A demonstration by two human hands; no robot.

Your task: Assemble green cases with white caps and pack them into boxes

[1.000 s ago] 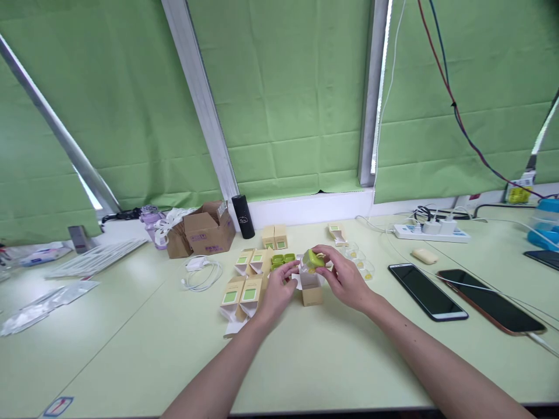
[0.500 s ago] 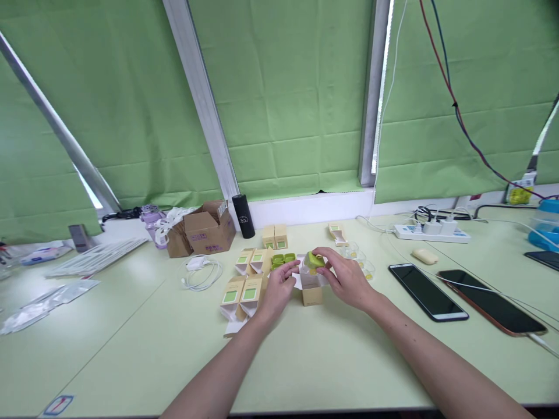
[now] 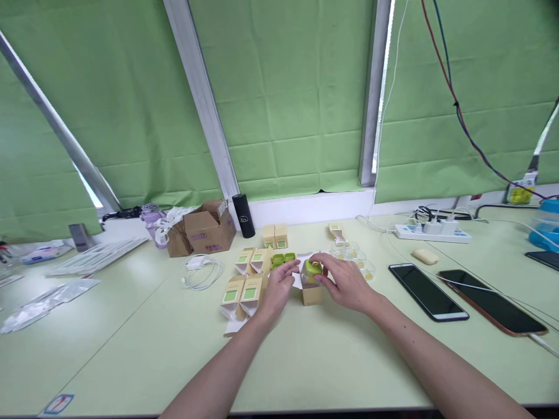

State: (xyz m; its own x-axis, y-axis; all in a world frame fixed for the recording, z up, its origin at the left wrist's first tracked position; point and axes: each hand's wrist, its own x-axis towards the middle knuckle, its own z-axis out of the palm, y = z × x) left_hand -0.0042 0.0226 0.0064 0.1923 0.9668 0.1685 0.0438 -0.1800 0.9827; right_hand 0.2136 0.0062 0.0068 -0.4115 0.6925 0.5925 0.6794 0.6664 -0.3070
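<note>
With the clock centred on the open carton [image 3: 312, 297], upright cartons [image 3: 250, 294] stand at nine o'clock. Nearer, also at nine, the left hand [image 3: 279, 286] reaches in, fingers partly extended beside a white flap; whether they pinch it, I cannot tell. Green tubs [image 3: 284, 258] sit at eleven. At twelve, the green-topped container [image 3: 311, 269] is at the carton's mouth, gripped between thumb and fingers by the right hand [image 3: 345, 280] from two o'clock. Clear cups [image 3: 361, 265] lie farther out at two, a phone [image 3: 428, 292] at three.

Worn on your head, the camera faces forward and down over the nearby tabletop [image 3: 349, 361] towards green blinds [image 3: 288, 99].
</note>
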